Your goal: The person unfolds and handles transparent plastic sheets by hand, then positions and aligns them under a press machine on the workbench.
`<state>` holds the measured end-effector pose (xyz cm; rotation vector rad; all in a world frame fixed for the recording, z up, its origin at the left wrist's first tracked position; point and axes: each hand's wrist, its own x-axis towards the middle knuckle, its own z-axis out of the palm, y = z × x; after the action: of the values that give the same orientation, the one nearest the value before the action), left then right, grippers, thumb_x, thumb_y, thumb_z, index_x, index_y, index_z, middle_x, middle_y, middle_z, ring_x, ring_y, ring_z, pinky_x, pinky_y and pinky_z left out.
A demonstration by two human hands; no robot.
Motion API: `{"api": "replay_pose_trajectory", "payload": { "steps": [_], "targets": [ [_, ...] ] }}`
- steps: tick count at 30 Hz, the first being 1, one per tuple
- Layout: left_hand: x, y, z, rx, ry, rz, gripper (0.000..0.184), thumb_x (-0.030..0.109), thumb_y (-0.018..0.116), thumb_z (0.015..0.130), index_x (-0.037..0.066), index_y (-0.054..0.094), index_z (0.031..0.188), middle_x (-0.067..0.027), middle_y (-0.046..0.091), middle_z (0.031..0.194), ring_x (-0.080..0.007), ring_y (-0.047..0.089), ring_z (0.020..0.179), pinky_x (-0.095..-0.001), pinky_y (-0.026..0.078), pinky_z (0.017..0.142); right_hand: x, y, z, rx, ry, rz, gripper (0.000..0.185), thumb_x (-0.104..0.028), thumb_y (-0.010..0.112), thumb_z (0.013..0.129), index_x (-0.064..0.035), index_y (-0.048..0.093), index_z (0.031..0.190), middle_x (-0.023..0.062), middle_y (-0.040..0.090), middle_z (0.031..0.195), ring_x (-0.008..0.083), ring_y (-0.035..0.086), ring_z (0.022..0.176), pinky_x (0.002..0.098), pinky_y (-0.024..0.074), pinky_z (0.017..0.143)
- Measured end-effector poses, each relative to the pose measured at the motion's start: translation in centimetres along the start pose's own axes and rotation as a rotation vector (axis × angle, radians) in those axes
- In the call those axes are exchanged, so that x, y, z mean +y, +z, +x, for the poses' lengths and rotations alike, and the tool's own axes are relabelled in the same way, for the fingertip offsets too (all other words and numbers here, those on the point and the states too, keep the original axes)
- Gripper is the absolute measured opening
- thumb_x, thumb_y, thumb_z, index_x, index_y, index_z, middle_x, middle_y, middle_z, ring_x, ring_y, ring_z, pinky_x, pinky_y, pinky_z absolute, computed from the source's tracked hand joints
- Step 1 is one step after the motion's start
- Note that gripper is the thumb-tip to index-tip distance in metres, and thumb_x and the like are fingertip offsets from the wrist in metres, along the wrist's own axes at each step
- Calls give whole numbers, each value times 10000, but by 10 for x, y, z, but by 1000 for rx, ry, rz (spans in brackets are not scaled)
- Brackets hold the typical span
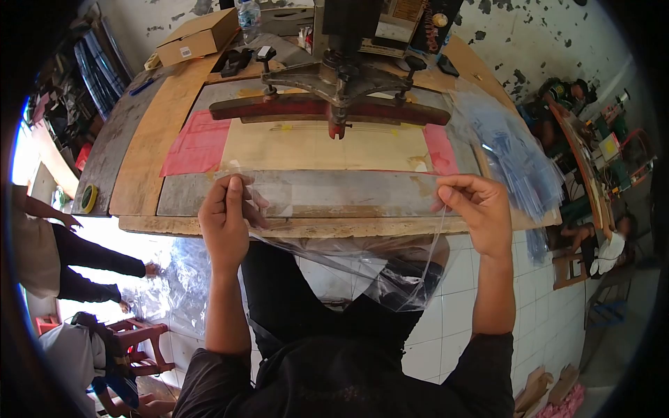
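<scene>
A clear plastic sheet (348,261) is stretched between my two hands at the front edge of the bench and hangs down over my lap. My left hand (226,212) pinches its left end between thumb and fingers. At the other end, my right hand (477,209) grips the sheet's upper corner in the same way. Just beyond my hands lies the machine's flat bed, with a cream strip (320,146) and pink pieces (198,143) at its sides. Above the bed hangs a long press bar (279,110) on a metal bracket.
A pile of clear plastic pieces (519,153) covers the bench's right side. A cardboard box (196,36), a water bottle (249,15) and a tape roll (89,198) sit at the back and left. Other people are at both sides; a red stool (143,341) stands lower left.
</scene>
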<state>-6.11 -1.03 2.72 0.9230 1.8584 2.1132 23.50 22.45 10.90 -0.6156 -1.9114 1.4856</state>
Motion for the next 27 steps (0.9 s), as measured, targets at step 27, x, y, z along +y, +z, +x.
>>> {"api": "replay_pose_trajectory", "payload": {
  "steps": [27],
  "targets": [
    [-10,13,17,-61,-148,97,323,249,579,1149,-37,714,1083,-30,646,708,-109,652,577,-264,490,541,53,-22,42,-142,117,-174,110,-99,710,1056,9,693,1050,40,733,932,109,669,865,281,538,833]
  ]
}}
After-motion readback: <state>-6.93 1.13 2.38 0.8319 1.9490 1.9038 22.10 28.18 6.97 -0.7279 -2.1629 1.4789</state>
